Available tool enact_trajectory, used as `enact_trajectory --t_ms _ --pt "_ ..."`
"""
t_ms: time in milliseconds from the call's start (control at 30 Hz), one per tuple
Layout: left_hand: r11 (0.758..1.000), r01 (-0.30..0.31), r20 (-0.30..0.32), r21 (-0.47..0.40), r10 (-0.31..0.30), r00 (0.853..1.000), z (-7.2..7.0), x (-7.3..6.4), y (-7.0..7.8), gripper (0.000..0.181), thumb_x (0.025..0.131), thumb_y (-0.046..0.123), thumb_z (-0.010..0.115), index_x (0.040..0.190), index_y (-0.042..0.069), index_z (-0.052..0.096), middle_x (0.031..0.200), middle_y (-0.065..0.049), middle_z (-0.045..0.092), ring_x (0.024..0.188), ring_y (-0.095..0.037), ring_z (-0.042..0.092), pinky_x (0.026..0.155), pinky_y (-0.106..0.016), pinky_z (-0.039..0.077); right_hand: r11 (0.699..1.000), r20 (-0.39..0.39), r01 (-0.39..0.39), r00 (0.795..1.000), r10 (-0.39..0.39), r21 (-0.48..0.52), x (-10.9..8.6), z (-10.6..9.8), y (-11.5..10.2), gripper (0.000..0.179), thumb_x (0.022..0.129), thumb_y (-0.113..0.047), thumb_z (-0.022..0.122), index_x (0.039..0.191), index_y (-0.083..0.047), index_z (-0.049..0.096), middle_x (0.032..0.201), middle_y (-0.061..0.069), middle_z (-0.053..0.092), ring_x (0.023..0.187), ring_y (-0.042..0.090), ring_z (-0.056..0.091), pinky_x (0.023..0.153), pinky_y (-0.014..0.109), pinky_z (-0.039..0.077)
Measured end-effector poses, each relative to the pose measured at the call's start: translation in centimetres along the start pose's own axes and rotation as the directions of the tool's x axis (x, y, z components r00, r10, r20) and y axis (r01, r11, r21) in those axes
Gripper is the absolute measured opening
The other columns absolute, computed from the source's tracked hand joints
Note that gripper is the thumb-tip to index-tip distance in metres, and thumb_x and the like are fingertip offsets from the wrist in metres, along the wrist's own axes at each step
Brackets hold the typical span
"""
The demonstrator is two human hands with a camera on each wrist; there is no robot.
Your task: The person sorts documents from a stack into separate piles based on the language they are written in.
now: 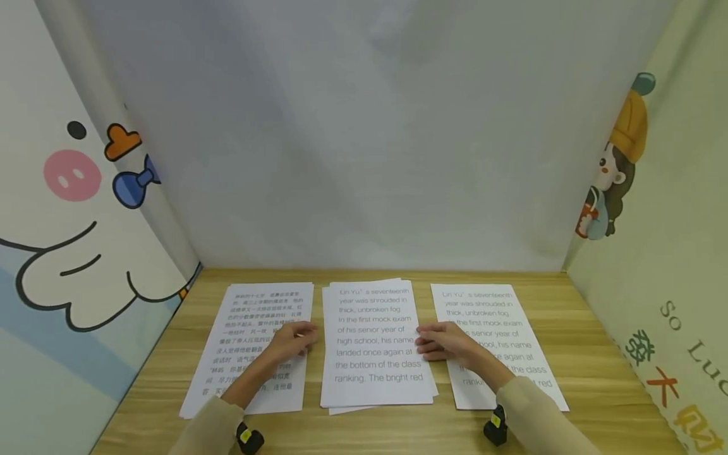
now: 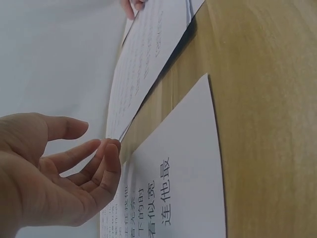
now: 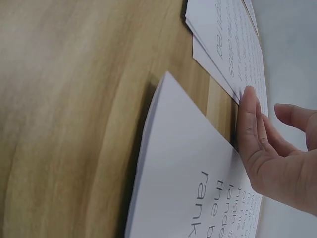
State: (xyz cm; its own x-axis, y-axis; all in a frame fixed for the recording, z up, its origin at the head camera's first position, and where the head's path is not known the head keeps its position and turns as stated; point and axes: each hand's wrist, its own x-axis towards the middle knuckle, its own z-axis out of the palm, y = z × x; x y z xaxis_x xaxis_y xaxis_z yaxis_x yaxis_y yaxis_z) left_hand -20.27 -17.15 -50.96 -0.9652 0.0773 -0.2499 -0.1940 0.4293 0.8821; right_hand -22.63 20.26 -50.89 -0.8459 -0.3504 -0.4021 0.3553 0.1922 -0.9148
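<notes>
Three piles of printed white paper lie side by side. The left pile point(image 1: 239, 328) carries Chinese characters; the middle pile point(image 1: 372, 344) and the right pile point(image 1: 486, 309) show English text. Over the inner edge of the left pile hovers my left hand point(image 1: 291, 341), fingers loosely bent and holding nothing, as the left wrist view confirms. My right hand point(image 1: 446, 343) reaches across the right pile, its fingertips at the right edge of the middle pile; whether they touch it I cannot tell. Some lower sheets of the middle pile stick out askew.
The piles lie on a wooden table point(image 1: 398, 433). A pale wall point(image 1: 370, 158) rises behind it. Printed side panels stand left and right, one with a cartoon bird point(image 1: 74, 265), the other with a cartoon figure point(image 1: 617, 164). Dark devices sit at both wrists.
</notes>
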Motion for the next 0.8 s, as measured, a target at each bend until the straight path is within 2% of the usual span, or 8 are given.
enact_trajectory --t_ms 167,300,400,533,667,800 --pt "0.997 0.036 0.006 0.073 -0.037 0.999 1.0 -0.2 0.0 0.043 0.097 0.016 0.061 0.136 -0.002 0.061 0.109 -0.012 0.066 0.083 -0.019 0.061 0.07 -0.028 0.055 1.0 -0.003 -0.001 1.0 0.001 0.003 -0.2 -0.3 0.0 0.049 0.106 -0.012 0.053 0.144 0.015 0.041 0.11 0.012 0.071 0.09 0.012 0.072 0.084 0.03 0.063" --pt "0.988 0.054 0.028 0.145 -0.059 0.998 1.8 -0.4 0.2 0.048 0.095 0.019 0.062 0.139 -0.002 0.059 0.121 -0.013 0.066 0.1 -0.022 0.063 0.086 -0.035 0.056 1.0 -0.003 -0.004 1.0 0.004 -0.005 -0.2 -0.3 -0.1 0.05 0.106 -0.012 0.052 0.145 0.016 0.039 0.111 0.013 0.071 0.09 0.012 0.072 0.083 0.03 0.063" --pt "0.982 0.042 0.042 0.183 -0.051 0.998 2.2 -0.3 0.3 0.051 0.095 0.019 0.063 0.14 -0.004 0.056 0.128 -0.015 0.066 0.109 -0.023 0.062 0.094 -0.037 0.053 1.0 -0.006 -0.009 1.0 0.009 -0.009 -0.2 -0.1 -0.2 0.05 0.106 -0.012 0.052 0.146 0.016 0.038 0.112 0.015 0.071 0.09 0.012 0.072 0.083 0.029 0.063" --pt "0.981 0.037 0.046 0.192 -0.047 0.998 2.6 -0.2 0.5 0.054 0.096 0.02 0.065 0.142 -0.006 0.054 0.13 -0.017 0.065 0.106 -0.022 0.061 0.091 -0.036 0.052 1.0 -0.012 -0.011 1.0 0.011 -0.011 -0.2 0.0 -0.3 0.051 0.107 -0.013 0.052 0.146 0.016 0.038 0.114 0.016 0.07 0.091 0.013 0.072 0.083 0.029 0.063" --pt "0.981 0.046 0.039 0.187 -0.055 0.998 2.4 -0.4 0.6 0.053 0.096 0.02 0.065 0.143 -0.004 0.054 0.131 -0.016 0.065 0.111 -0.023 0.062 0.096 -0.038 0.053 1.0 -0.024 -0.008 1.0 0.008 -0.021 -0.4 0.0 -0.5 0.05 0.107 -0.014 0.053 0.145 0.015 0.041 0.115 0.018 0.07 0.092 0.013 0.072 0.084 0.029 0.063" --pt "0.99 0.036 0.024 0.14 -0.04 0.999 2.3 -0.6 0.7 0.05 0.096 0.018 0.064 0.141 0.0 0.056 0.126 -0.013 0.066 0.114 -0.025 0.062 0.097 -0.04 0.054 0.999 -0.056 -0.001 0.998 -0.001 -0.033 -0.4 0.0 -0.6 0.046 0.105 -0.014 0.055 0.141 0.013 0.048 0.11 0.014 0.071 0.088 0.011 0.07 0.08 0.026 0.062"
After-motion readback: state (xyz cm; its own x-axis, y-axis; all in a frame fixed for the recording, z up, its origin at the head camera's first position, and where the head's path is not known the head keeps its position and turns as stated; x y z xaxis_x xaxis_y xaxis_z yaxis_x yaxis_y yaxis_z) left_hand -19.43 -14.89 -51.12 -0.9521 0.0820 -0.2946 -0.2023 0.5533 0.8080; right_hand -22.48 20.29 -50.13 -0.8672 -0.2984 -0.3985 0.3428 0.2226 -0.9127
